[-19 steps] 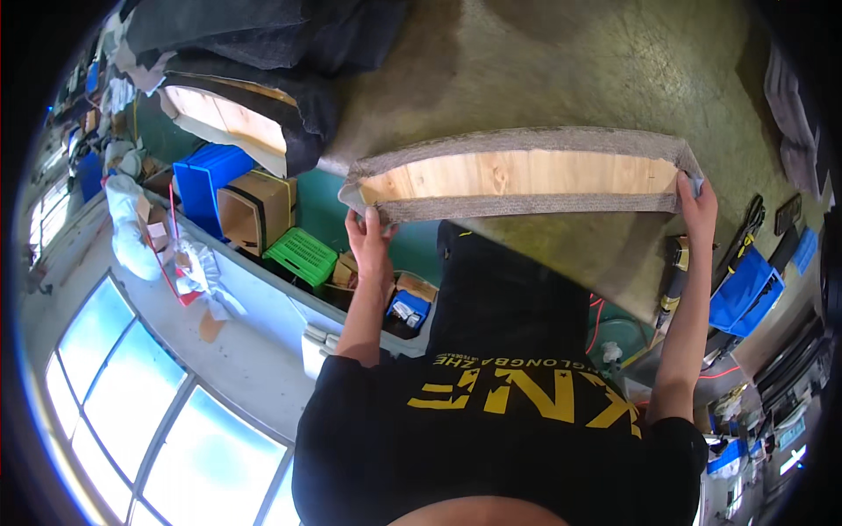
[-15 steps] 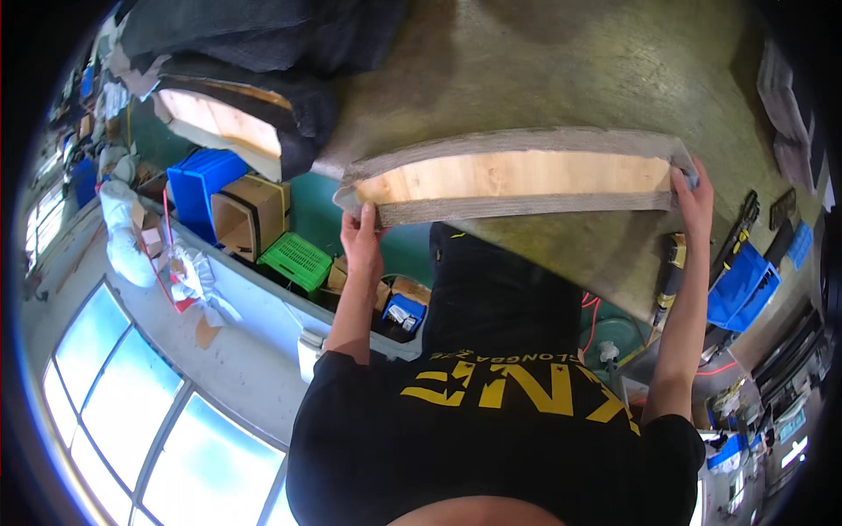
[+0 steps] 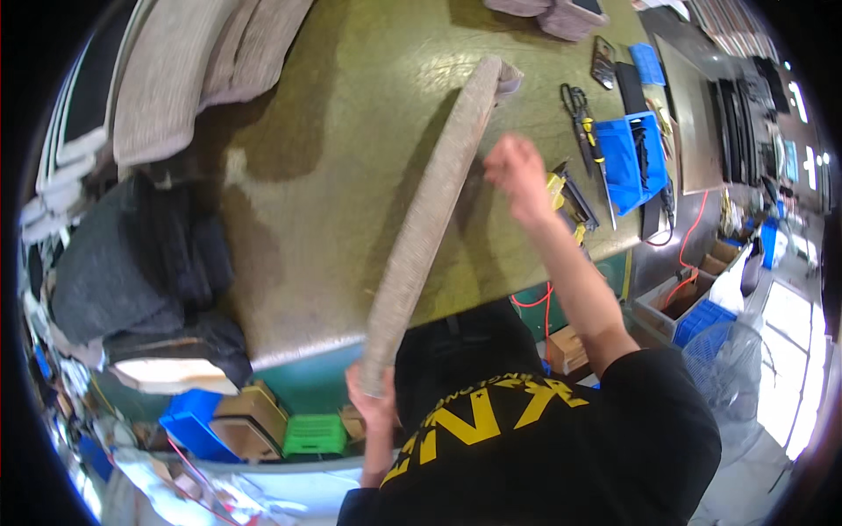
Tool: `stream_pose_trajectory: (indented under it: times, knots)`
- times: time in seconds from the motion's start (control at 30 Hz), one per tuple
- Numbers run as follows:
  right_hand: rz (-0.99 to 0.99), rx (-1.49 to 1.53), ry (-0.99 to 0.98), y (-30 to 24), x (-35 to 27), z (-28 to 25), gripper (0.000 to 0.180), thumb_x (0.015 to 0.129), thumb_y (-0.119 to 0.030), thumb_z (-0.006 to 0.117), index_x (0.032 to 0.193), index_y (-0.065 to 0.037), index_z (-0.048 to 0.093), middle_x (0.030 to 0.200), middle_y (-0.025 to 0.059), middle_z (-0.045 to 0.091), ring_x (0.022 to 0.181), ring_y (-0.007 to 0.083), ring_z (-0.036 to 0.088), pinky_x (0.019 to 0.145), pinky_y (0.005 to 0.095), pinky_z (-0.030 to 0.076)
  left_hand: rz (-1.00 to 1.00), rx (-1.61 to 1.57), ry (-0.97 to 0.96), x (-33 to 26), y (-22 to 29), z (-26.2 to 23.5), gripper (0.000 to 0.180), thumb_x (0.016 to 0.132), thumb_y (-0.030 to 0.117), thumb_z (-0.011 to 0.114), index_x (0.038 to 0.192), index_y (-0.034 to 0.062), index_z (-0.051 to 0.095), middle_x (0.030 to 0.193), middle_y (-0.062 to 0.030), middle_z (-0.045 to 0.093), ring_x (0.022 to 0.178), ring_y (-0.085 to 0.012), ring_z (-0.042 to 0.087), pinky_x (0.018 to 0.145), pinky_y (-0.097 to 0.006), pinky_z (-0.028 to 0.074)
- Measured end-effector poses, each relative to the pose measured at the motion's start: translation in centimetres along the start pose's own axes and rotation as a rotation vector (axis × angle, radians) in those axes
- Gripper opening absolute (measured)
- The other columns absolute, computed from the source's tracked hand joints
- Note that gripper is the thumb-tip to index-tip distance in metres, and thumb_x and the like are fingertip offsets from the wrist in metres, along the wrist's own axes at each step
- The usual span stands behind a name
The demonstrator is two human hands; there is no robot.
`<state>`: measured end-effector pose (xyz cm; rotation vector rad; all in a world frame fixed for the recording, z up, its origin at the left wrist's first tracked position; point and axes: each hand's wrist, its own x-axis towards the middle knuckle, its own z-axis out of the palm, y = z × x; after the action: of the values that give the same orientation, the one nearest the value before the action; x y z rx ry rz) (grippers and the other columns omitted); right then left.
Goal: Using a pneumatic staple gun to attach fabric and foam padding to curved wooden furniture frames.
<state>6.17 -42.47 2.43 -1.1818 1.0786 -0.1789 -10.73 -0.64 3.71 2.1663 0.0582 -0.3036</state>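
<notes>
A long, slightly curved panel wrapped in grey-brown fabric (image 3: 430, 206) slants over the table, turned so that its fabric-covered edge shows. Its near end is in my left hand (image 3: 373, 403), whose fingers are closed around it at the table's front edge. The far end points away from me, towards the back middle. My right hand (image 3: 519, 171) is off the panel, just right of its far half. Its fingers are curled into a loose fist, slightly blurred, and no object shows in them. A yellow-and-black power tool (image 3: 572, 203) lies close beyond that hand.
On the right of the table are a blue bin (image 3: 617, 162), hand tools (image 3: 586, 127) and a dark flat object (image 3: 603, 63). Grey-brown fabric pieces (image 3: 167, 79) and black cloth (image 3: 132, 263) lie to the left. A green crate (image 3: 314, 435) sits below the front edge.
The panel has swung from lying crosswise with bare wood showing to slanting away from me, edge up. My right hand has let go of it. The view has shifted right.
</notes>
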Motion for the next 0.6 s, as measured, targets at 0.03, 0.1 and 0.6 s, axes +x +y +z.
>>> stream_pose_trajectory:
  times: [0.03, 0.1, 0.6]
  knots:
    - [0.098, 0.081, -0.100, 1.3, -1.6, 0.2, 0.032, 0.102, -0.031, 0.056, 0.126, -0.009, 0.055, 0.114, 0.0034, 0.065, 0.098, 0.0177, 0.063, 0.087, 0.0356, 0.051, 0.137, 0.076, -0.079, 0.0, 0.1, 0.7, 0.048, 0.074, -0.001, 0.077, 0.118, 0.0010, 0.056, 0.122, -0.0214, 0.059, 0.108, -0.0389, 0.060, 0.096, -0.045, 0.049]
    - [0.203, 0.182, -0.155, 2.3, -2.9, -0.2, 0.030, 0.103, -0.035, 0.054, 0.121, -0.012, 0.056, 0.112, 0.0016, 0.066, 0.098, 0.0167, 0.063, 0.087, 0.0377, 0.051, 0.309, 0.114, -0.216, 0.4, 0.6, 1.1, 0.051, 0.069, -0.002, 0.077, 0.116, 0.0010, 0.057, 0.125, -0.0218, 0.058, 0.110, -0.0425, 0.059, 0.096, -0.046, 0.050]
    - [0.144, 0.210, -0.419, -0.4, -2.1, 2.3, 0.026, 0.102, -0.032, 0.060, 0.111, -0.007, 0.057, 0.103, 0.0014, 0.065, 0.094, 0.0120, 0.063, 0.083, 0.0334, 0.053, 0.238, -0.380, -0.771, 18.9, 13.2, 12.8, 0.100, 0.085, 0.017, 0.072, 0.158, -0.0017, 0.006, 0.165, -0.0239, 0.008, 0.154, -0.0311, 0.012, 0.123, -0.039, 0.017]
